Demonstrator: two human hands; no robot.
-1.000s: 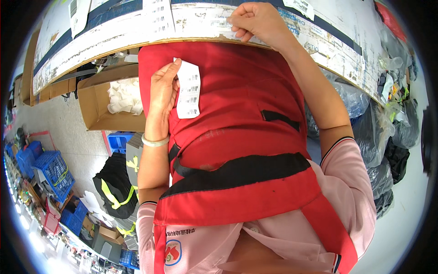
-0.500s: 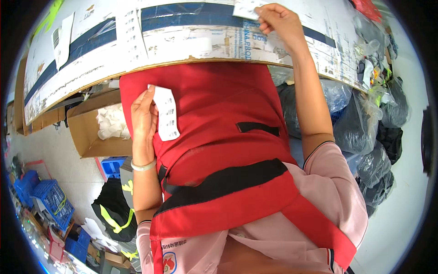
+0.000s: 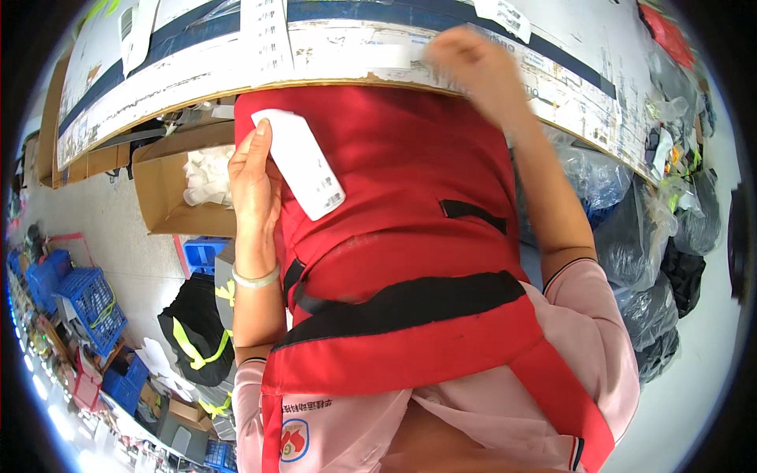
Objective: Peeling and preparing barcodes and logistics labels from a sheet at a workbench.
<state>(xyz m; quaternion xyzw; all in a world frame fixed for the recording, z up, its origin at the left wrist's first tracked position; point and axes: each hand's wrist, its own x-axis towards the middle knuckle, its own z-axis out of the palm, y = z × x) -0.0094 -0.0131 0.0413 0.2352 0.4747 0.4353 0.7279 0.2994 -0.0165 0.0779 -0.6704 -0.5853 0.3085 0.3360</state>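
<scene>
My left hand pinches the top end of a white label strip between thumb and fingers. The strip hangs at a slant over my red apron, mostly blank on the side I see, with small dark print near its lower end. Above the cardboard-covered tabletop, my right hand is smeared by motion, so its fingers and anything in them cannot be made out. A white printed paper piece lies on the tabletop just beyond that hand.
Farther left on the tabletop lie a long label strip and another white strip. Below the table's left side stands a cardboard box of crumpled white paper. Filled plastic bags crowd the right side; blue crates stand at left.
My right hand has come off the paper piece at the upper right and moved nearer to me. In my left hand the label strip has swung to a steeper slant, showing a blanker face.
</scene>
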